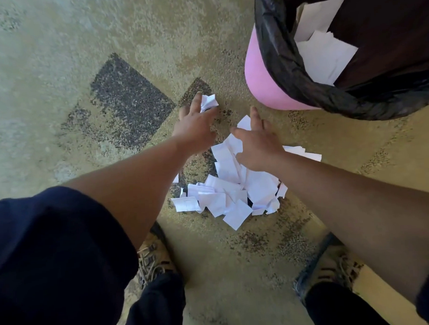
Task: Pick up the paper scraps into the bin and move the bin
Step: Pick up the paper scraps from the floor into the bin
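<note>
Carpeted floor (59, 70): left hand (195, 124) pinches crumpled scrap (208, 102), right hand (258, 148) spread over loose scraps pile (229, 193); bin (266, 70) at 1 o'clock; risk: thin scraps slipping out en route.

The bin (261, 70) runs off the top and right edges, so only part of its rim and pink wall shows, and the papers inside (326, 54) hide its bottom. The right hand (259, 148) lies over the pile of scraps (231, 186), covering the pieces beneath its palm. The left hand (195, 126) hides part of a crumpled scrap (208, 102); whether the fingers grip it or merely touch it is unclear. Both shoes (153, 257) are partly covered by the arms. The far floor (58, 46) is blurred.
</note>
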Action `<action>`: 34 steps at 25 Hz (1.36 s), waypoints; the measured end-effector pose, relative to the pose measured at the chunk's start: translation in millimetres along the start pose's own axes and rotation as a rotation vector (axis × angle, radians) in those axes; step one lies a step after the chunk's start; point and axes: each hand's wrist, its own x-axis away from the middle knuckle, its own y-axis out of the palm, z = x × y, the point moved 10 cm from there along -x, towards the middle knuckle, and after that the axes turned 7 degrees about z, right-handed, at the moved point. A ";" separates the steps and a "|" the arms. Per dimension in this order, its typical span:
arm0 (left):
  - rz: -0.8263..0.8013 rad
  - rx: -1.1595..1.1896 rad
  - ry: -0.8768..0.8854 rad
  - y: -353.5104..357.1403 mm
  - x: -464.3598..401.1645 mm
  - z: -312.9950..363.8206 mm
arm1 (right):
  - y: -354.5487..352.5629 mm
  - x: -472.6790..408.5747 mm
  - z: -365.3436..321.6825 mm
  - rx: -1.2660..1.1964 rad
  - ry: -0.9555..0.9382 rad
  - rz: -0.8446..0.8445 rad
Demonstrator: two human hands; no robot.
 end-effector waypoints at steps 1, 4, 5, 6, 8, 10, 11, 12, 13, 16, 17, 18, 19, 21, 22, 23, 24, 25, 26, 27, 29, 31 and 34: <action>-0.004 -0.036 0.012 -1.4 -3.5 0.1 | 3.3 -2.8 1.0 0.007 0.002 -0.032; 0.112 -0.066 0.112 -10.7 -5.9 0.5 | 12.8 -6.7 7.5 -0.036 0.011 -0.089; 0.197 -0.017 0.133 -16.9 0.3 -1.3 | 11.1 -6.7 7.0 -0.052 -0.005 -0.060; 0.288 0.049 0.126 -22.9 9.8 -5.7 | 5.4 -6.3 5.3 -0.056 -0.032 0.002; 0.392 0.162 0.042 -27.7 31.5 -23.1 | -8.2 -1.6 2.8 -0.054 -0.061 0.137; 0.343 0.201 -0.037 -15.6 51.9 -43.6 | -13.1 5.3 2.1 -0.060 -0.058 0.189; 0.286 0.181 -0.059 -5.1 61.1 -55.1 | -10.4 8.7 1.4 -0.053 -0.061 0.176; 0.227 0.129 -0.063 4.4 70.7 -65.8 | -4.0 11.9 -0.6 -0.028 -0.071 0.141; 0.167 0.043 -0.055 14.3 80.7 -75.2 | 5.4 15.3 -2.8 0.010 -0.085 0.090; 0.016 -0.233 -0.026 43.8 101.0 -96.7 | 32.4 21.9 -3.9 0.123 -0.106 -0.030; 0.012 -0.272 -0.020 46.5 101.6 -97.8 | 37.8 23.0 -3.6 0.150 -0.113 -0.027; 0.023 -0.288 -0.008 45.8 98.7 -97.0 | 40.7 23.0 -3.1 0.172 -0.121 0.001; 0.023 -0.282 0.012 45.5 94.7 -95.7 | 41.3 22.8 -2.2 0.182 -0.127 0.038; -0.031 -0.247 0.079 48.0 90.8 -90.6 | 36.4 22.7 0.3 0.133 -0.134 0.106; -0.064 -0.233 0.109 50.4 91.5 -89.8 | 32.4 22.8 1.2 0.089 -0.136 0.129; -0.084 -0.216 0.126 51.9 93.3 -90.7 | 27.5 23.2 2.4 0.045 -0.129 0.155; -0.084 -0.175 0.117 51.1 95.7 -92.7 | 21.0 23.7 4.9 0.003 -0.107 0.190; -0.065 -0.112 0.089 48.4 97.8 -94.7 | 13.3 25.1 8.7 -0.043 -0.069 0.234; -0.032 -0.025 0.051 43.0 99.2 -95.2 | 5.3 27.4 13.0 -0.097 -0.022 0.278; 0.002 0.076 0.013 35.7 99.5 -93.0 | -1.8 30.2 18.5 -0.165 0.029 0.315; 0.025 0.282 -0.062 21.0 98.8 -82.3 | -8.0 37.0 29.9 -0.361 0.127 0.350; -0.015 0.462 -0.102 17.2 96.2 -64.4 | -7.7 43.2 37.9 -0.546 0.196 0.371; -0.053 0.526 -0.038 14.5 87.8 -30.6 | -1.4 49.6 49.4 -0.670 0.287 0.397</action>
